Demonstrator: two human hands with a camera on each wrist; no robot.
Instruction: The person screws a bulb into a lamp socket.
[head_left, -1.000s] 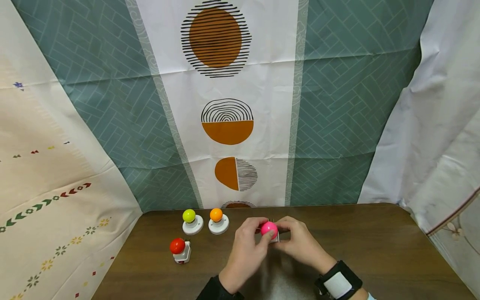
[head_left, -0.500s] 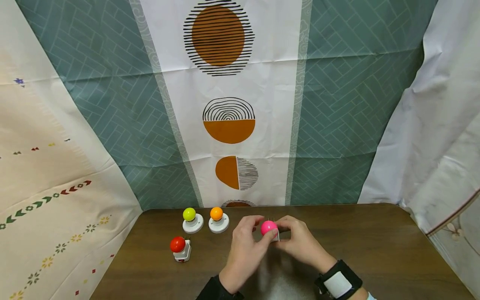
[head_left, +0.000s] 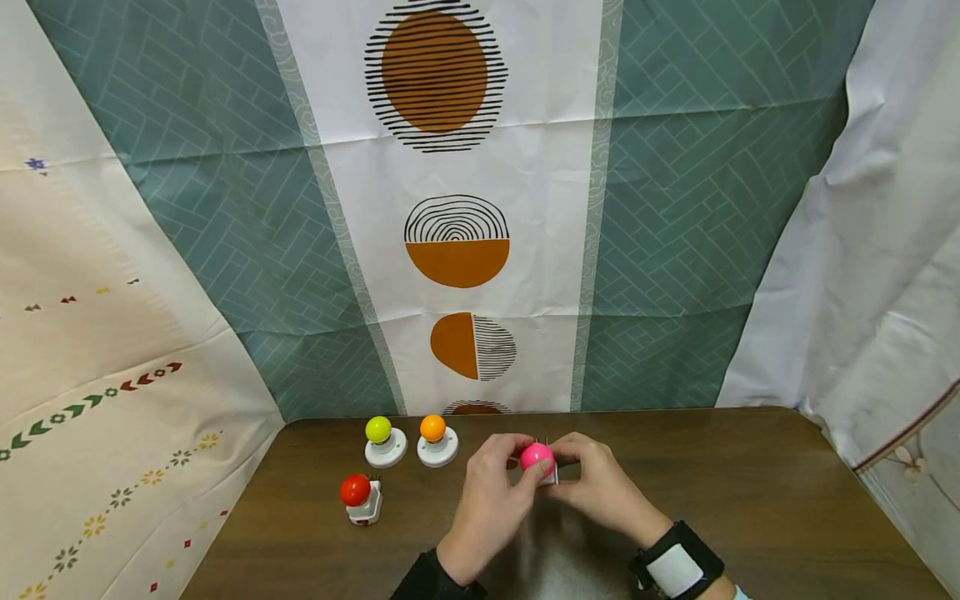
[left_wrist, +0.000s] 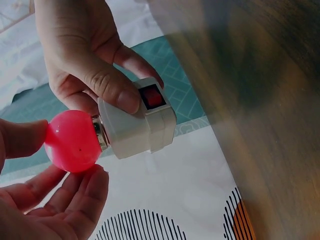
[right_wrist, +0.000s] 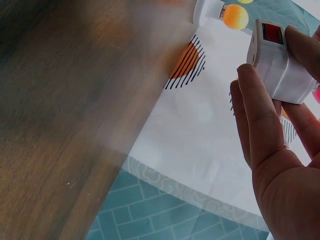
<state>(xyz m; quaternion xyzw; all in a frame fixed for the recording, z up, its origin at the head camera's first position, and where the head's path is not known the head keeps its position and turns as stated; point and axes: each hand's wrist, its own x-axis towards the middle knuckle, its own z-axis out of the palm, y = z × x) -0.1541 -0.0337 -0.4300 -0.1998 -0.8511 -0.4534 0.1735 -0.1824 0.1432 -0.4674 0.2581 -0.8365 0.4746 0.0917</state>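
Observation:
A round pink light bulb [left_wrist: 73, 141] sits at the mouth of a white plug-in lamp socket [left_wrist: 131, 125] with a red switch; some of its metal screw base shows between them. My left hand [head_left: 491, 500] pinches the bulb between thumb and fingertips. With my right hand [head_left: 600, 483] I grip the socket's body, thumb on one side and fingers on the other, seen close in the right wrist view around the white socket [right_wrist: 280, 65]. Both hands are held together above the table, and the plug prongs point away from me.
On the brown table [head_left: 712, 500] to the left stand a yellow-green bulb [head_left: 378, 430] and an orange bulb [head_left: 432, 429], each in a round white base. Nearer is a red bulb [head_left: 356, 490] in a switched white socket. Patterned cloth [head_left: 675, 250] hangs behind the table.
My left fingers shift slightly around the pink bulb, coming away and closing on it again. My right hand keeps the socket in the same place.

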